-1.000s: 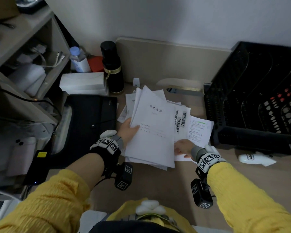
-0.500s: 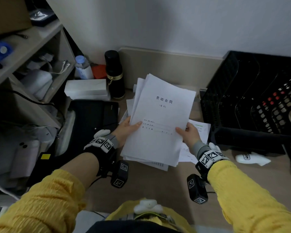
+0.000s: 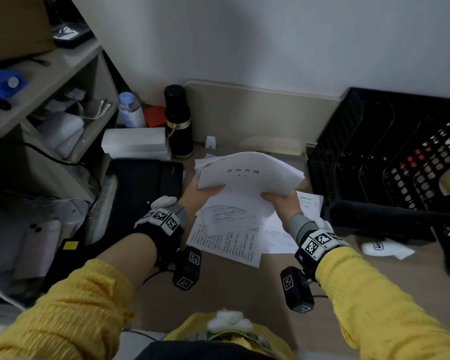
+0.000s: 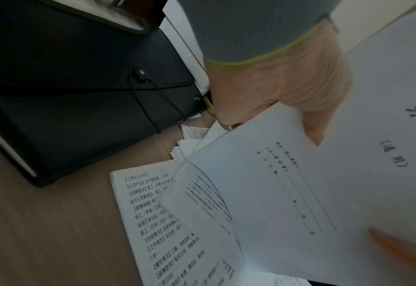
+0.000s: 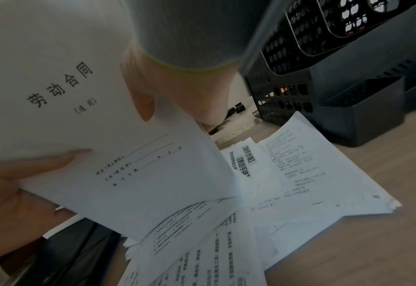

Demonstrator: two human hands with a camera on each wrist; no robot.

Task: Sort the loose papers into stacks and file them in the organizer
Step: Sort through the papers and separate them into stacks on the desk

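A sheaf of white papers, topped by a cover sheet with printed characters, is held above the desk. My left hand grips its left edge, thumb on top. My right hand grips the right edge, thumb on the cover. The sheaf sags, its far end curling over. Loose printed sheets lie fanned on the desk beneath. The black perforated organizer stands at the right, close beside the right hand.
A black file folder with an elastic cord lies left of the papers. A black flask, white boxes and a bottle stand at the back. Shelving fills the left. A white object lies before the organizer.
Both hands have lifted the sheaf off the desk pile and tipped it forward so it bends over. The right hand went from the desk sheets to the sheaf's right edge.
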